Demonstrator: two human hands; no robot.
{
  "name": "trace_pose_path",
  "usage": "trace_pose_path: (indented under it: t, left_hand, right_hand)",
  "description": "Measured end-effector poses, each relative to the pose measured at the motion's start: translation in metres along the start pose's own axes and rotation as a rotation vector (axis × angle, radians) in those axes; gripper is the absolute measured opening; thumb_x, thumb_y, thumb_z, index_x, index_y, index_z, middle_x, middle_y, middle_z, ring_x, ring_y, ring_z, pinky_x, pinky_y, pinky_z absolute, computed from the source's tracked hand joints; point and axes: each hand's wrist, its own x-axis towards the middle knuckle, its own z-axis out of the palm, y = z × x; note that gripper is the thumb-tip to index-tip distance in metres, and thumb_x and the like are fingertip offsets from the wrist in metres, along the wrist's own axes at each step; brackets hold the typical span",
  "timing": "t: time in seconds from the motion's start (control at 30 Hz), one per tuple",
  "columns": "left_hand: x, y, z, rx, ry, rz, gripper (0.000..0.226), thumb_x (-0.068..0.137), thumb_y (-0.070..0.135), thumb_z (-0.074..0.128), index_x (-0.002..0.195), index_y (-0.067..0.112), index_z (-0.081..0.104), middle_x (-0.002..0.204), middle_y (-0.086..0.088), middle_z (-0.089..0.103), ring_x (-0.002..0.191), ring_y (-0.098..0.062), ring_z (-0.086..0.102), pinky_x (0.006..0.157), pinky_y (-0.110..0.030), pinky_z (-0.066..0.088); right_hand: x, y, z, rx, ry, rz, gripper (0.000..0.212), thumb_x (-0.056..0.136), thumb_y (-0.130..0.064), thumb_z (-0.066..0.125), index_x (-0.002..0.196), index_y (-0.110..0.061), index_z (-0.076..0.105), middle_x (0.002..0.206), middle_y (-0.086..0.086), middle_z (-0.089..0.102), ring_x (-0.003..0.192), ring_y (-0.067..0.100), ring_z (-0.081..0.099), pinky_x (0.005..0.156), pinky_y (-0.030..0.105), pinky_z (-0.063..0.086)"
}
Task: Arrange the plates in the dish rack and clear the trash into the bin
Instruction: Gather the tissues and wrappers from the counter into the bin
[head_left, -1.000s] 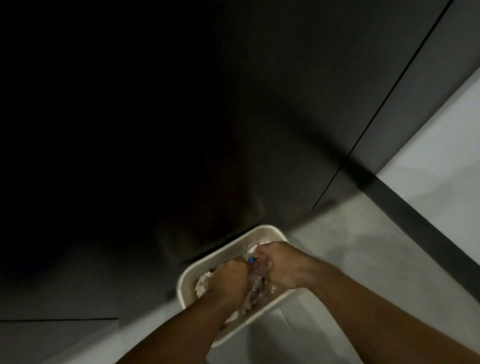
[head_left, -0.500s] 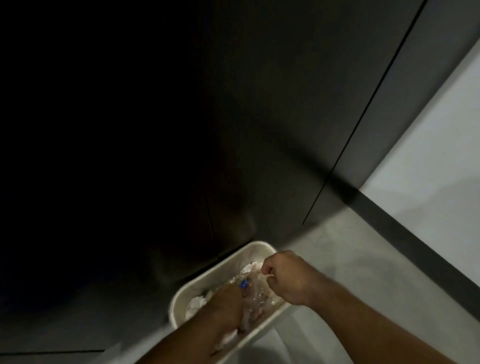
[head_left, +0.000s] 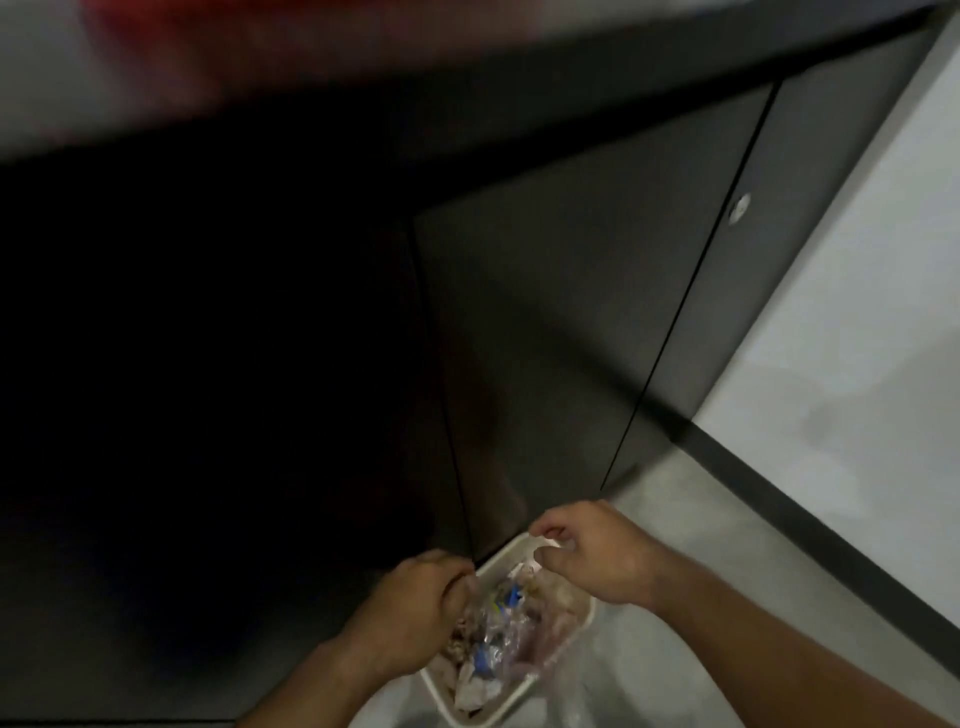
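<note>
A small white rectangular bin (head_left: 451, 702) stands on the floor against dark cabinets, at the bottom centre of the head view. It is full of crumpled trash (head_left: 500, 640): clear plastic, white paper and blue bits. My left hand (head_left: 415, 608) is over the bin's left side, its fingers curled into the clear plastic on top. Over the bin's far corner my right hand (head_left: 589, 558) hovers with fingers and thumb curled, and I see nothing in it. No plates or dish rack are in view.
Dark cabinet doors (head_left: 571, 322) rise behind the bin under a dark counter edge (head_left: 519, 67). A grey floor (head_left: 701, 530) and a white wall (head_left: 857, 338) with a dark skirting lie to the right. The left half is in deep shadow.
Both hands have lifted from pressing into the trash and moved apart. The right hand has come off the trash. The view has tilted up, showing the counter edge.
</note>
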Motion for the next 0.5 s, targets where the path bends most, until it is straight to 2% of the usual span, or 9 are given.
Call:
trace_pose_path:
  t: [0.03, 0.13, 0.23, 0.37, 0.5]
  left_hand:
    - [-0.009, 0.014, -0.024, 0.002, 0.017, 0.015, 0.032, 0.096, 0.047, 0.043, 0.113, 0.031, 0.064, 0.110, 0.016, 0.060, 0.099, 0.001, 0.055, 0.088, -0.021, 0.045]
    - [-0.041, 0.060, -0.095, 0.003, 0.072, 0.074, 0.038, 0.094, 0.053, 0.043, 0.116, 0.029, 0.064, 0.112, 0.018, 0.058, 0.103, 0.001, 0.055, 0.091, -0.021, 0.044]
    - [-0.072, 0.107, -0.161, 0.041, 0.100, 0.103, 0.039, 0.095, 0.053, 0.044, 0.122, 0.030, 0.061, 0.117, 0.018, 0.057, 0.107, -0.001, 0.055, 0.094, -0.024, 0.044]
    - [-0.110, 0.171, -0.243, 0.063, 0.133, 0.168, 0.037, 0.096, 0.052, 0.044, 0.121, 0.031, 0.061, 0.117, 0.017, 0.058, 0.106, 0.003, 0.053, 0.092, -0.022, 0.045]
    - [-0.139, 0.224, -0.317, 0.066, 0.186, 0.181, 0.037, 0.095, 0.055, 0.042, 0.121, 0.035, 0.059, 0.115, 0.022, 0.056, 0.103, 0.008, 0.051, 0.090, -0.019, 0.046]
  right_hand:
    - [-0.008, -0.015, -0.017, 0.012, 0.017, -0.013, 0.034, 0.087, -0.037, 0.066, 0.120, -0.029, 0.069, 0.113, -0.014, 0.068, 0.097, -0.007, 0.059, 0.079, 0.005, 0.042]
    - [-0.037, -0.063, -0.071, 0.023, 0.038, -0.035, 0.035, 0.089, -0.040, 0.066, 0.121, -0.029, 0.068, 0.112, -0.015, 0.066, 0.101, -0.004, 0.060, 0.086, 0.015, 0.049]
    - [-0.064, -0.105, -0.119, -0.005, 0.053, -0.056, 0.035, 0.089, -0.043, 0.065, 0.121, -0.031, 0.067, 0.110, -0.017, 0.063, 0.099, -0.004, 0.059, 0.083, 0.010, 0.044]
    - [-0.100, -0.161, -0.188, -0.017, 0.083, -0.083, 0.031, 0.088, -0.043, 0.066, 0.118, -0.034, 0.068, 0.102, -0.022, 0.059, 0.095, -0.007, 0.058, 0.086, 0.019, 0.050]
    - [-0.132, -0.218, -0.261, -0.075, 0.093, -0.152, 0.027, 0.088, -0.045, 0.065, 0.113, -0.035, 0.068, 0.098, -0.022, 0.058, 0.092, -0.006, 0.058, 0.083, 0.021, 0.050]
